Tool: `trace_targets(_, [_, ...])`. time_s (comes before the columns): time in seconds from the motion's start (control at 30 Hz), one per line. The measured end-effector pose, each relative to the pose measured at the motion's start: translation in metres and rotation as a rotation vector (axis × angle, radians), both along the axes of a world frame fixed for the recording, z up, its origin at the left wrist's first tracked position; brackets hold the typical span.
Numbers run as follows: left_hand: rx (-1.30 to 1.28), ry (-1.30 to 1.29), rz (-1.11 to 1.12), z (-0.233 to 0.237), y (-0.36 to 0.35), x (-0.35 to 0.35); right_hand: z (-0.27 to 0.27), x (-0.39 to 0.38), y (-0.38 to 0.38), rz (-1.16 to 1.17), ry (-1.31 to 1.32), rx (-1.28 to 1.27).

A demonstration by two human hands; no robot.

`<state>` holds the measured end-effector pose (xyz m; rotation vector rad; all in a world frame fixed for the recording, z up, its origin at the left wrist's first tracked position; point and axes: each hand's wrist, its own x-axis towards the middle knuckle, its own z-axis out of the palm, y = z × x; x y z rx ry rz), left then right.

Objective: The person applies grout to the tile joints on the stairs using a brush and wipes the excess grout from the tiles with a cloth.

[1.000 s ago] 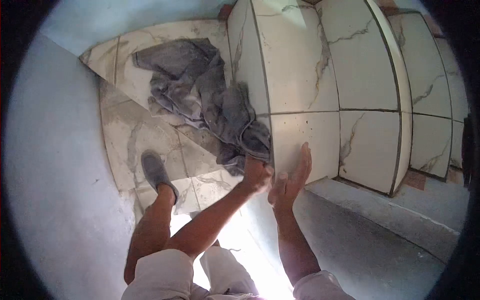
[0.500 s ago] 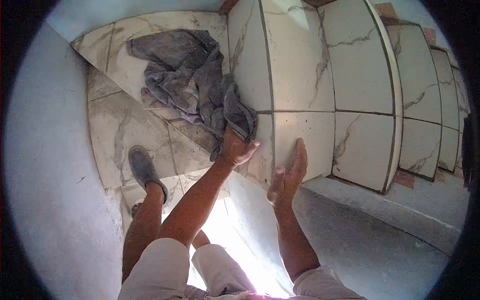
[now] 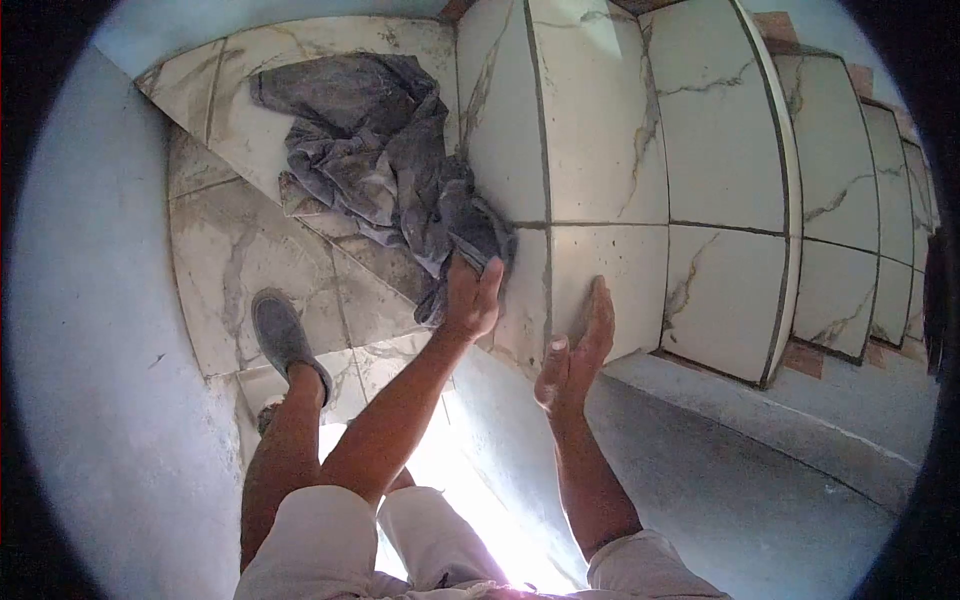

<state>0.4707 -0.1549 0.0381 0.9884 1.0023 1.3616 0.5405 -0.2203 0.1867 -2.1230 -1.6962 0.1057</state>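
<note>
A crumpled dark grey cloth lies on the marbled tile landing and reaches the foot of the step's riser. My left hand is at the cloth's lower right end, its fingers hidden under a fold and its thumb showing outside. The fingers are wrapped in or covered by the cloth there. To the right, my right hand is held with fingers stretched out and thumb apart, at the near edge of the tiled step. Nothing is in it.
Tiled stairs rise to the right. A pale wall runs along the left. My foot in a grey shoe stands on the lower tiles. Bright light falls between my legs. A grey surface lies at lower right.
My left hand has shifted slightly, with its thumb now pointing more upward, and the cloth's end around it has changed folds. The right hand has hardly moved.
</note>
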Motion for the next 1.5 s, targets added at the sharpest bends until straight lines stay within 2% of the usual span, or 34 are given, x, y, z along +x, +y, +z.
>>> trace_targets(0.03, [-0.008, -0.244, 0.078, 0.008, -0.003, 0.002, 0.001, 0.001, -0.001, -0.017, 0.032, -0.015])
trace_targets(0.07, [-0.003, -0.243, 0.079, 0.001, -0.006, 0.001, 0.001, 0.001, 0.0, -0.015, 0.033, -0.011])
trace_targets(0.13, [0.386, 0.384, 0.114, -0.03, -0.018, -0.012, 0.003, 0.001, -0.001, -0.006, 0.039, -0.004])
trace_targets(0.17, [0.461, 0.182, -0.004, -0.033, -0.004, -0.023, 0.002, 0.002, -0.001, -0.006, 0.039, -0.002])
trace_targets(0.2, [0.461, 0.181, -0.006, -0.032, 0.005, -0.023, 0.001, 0.003, -0.001, -0.006, 0.03, 0.003])
trace_targets(0.27, [0.051, -0.3, -0.307, 0.026, 0.035, -0.041, 0.0, 0.003, -0.003, -0.012, 0.022, -0.002])
trace_targets(0.3, [0.046, -0.3, -0.31, 0.034, 0.044, -0.04, 0.001, 0.002, -0.003, -0.007, 0.026, -0.007])
trace_targets(0.37, [0.304, 0.05, -0.057, 0.041, 0.053, -0.032, 0.002, 0.003, -0.004, -0.009, 0.027, -0.023])
trace_targets(0.53, [0.165, 0.074, 0.028, 0.049, 0.05, -0.007, 0.001, 0.003, -0.001, 0.011, -0.007, -0.019])
trace_targets(0.6, [0.205, -0.068, 0.117, 0.038, 0.048, 0.005, 0.004, -0.001, 0.003, 0.023, -0.029, -0.01])
trace_targets(0.63, [0.192, -0.069, 0.108, 0.03, 0.045, 0.006, 0.004, -0.002, 0.003, 0.036, -0.047, -0.002])
trace_targets(0.7, [0.14, 0.092, -0.032, 0.015, 0.043, -0.001, -0.002, 0.005, 0.0, 0.024, -0.049, -0.02])
trace_targets(0.8, [0.039, 0.123, -0.017, -0.019, 0.046, -0.008, 0.001, 0.002, 0.004, 0.016, -0.056, -0.025])
trace_targets(0.83, [0.091, 0.135, 0.096, -0.016, 0.045, -0.001, 0.003, -0.002, 0.003, 0.003, -0.063, -0.04])
trace_targets(0.97, [-0.053, 0.125, 0.089, 0.045, 0.039, 0.002, -0.004, 0.003, 0.005, 0.026, -0.081, -0.008])
trace_targets(1.0, [-0.089, 0.011, 0.026, 0.056, 0.037, 0.007, -0.003, 0.002, 0.006, 0.023, -0.076, -0.013])
trace_targets(1.03, [-0.136, -0.104, -0.037, 0.06, 0.03, 0.01, -0.002, 0.002, 0.003, 0.018, -0.07, -0.029])
trace_targets(1.07, [-0.15, -0.106, -0.039, 0.054, 0.027, 0.011, -0.003, 0.002, 0.001, 0.016, -0.071, -0.044])
trace_targets(1.13, [0.064, 0.03, 0.118, 0.04, 0.032, 0.013, -0.003, 0.002, 0.004, 0.041, -0.06, -0.017])
trace_targets(1.17, [0.061, 0.028, 0.113, 0.031, 0.031, 0.006, 0.0, 0.001, 0.002, 0.036, -0.062, -0.019])
trace_targets(1.23, [-0.323, -0.013, -0.077, 0.014, 0.036, -0.014, 0.004, -0.003, 0.005, 0.022, -0.091, -0.085])
trace_targets(1.27, [-0.308, -0.011, -0.072, 0.012, 0.037, -0.013, 0.005, -0.004, 0.006, 0.026, -0.089, -0.07])
trace_targets(1.33, [-0.434, 0.079, 0.011, 0.01, 0.035, -0.007, 0.006, -0.005, 0.006, 0.012, -0.107, -0.117])
trace_targets(1.37, [-0.309, -0.033, 0.064, 0.034, 0.039, -0.003, 0.004, -0.005, 0.007, 0.017, -0.108, -0.111])
trace_targets(1.4, [-0.308, -0.038, 0.067, 0.046, 0.043, 0.002, 0.002, -0.003, 0.008, 0.031, -0.115, -0.096])
trace_targets(1.47, [-0.081, -0.021, 0.052, 0.061, 0.037, 0.01, 0.002, -0.001, 0.001, 0.03, -0.133, -0.114])
trace_targets(1.5, [-0.077, -0.149, 0.039, 0.063, 0.039, 0.007, 0.003, -0.002, 0.002, 0.038, -0.126, -0.111])
